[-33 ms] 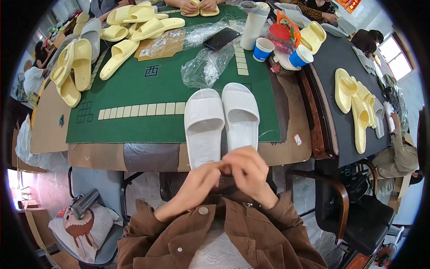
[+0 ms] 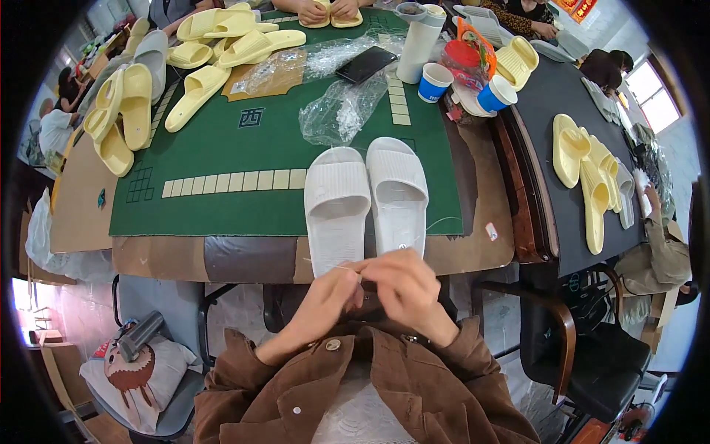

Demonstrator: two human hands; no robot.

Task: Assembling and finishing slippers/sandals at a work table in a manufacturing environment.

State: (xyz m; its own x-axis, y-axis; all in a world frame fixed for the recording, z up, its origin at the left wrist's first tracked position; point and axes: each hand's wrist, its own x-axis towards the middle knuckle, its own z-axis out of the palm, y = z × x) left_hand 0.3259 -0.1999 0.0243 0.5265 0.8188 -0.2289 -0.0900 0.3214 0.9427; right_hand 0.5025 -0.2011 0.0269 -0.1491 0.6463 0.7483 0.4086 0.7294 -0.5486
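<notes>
A green-topped table (image 2: 214, 152) fills the middle, with a dark-topped table (image 2: 536, 140) along its right. On the near side stand 2 chairs: a grey chair (image 2: 159, 296) at left, a black chair (image 2: 595, 362) with a curved wooden armrest at right. The floor (image 2: 240, 325) is pale; 1 window (image 2: 657, 103) glows bright white.

The bare right hand (image 2: 407, 290) has dropped a little and drawn slightly toward the bare left hand (image 2: 324, 302).
Its knuckles sit lower over the near end of the white ribbed rubber slide slipper on the right (image 2: 398, 181), uncovering more of the footbed, where a small round mark (image 2: 403, 246) now shows. Its bent fingers have shifted leftward, close against the left hand's fingertips, which have risen slightly; the exact contact is blurred.
</notes>
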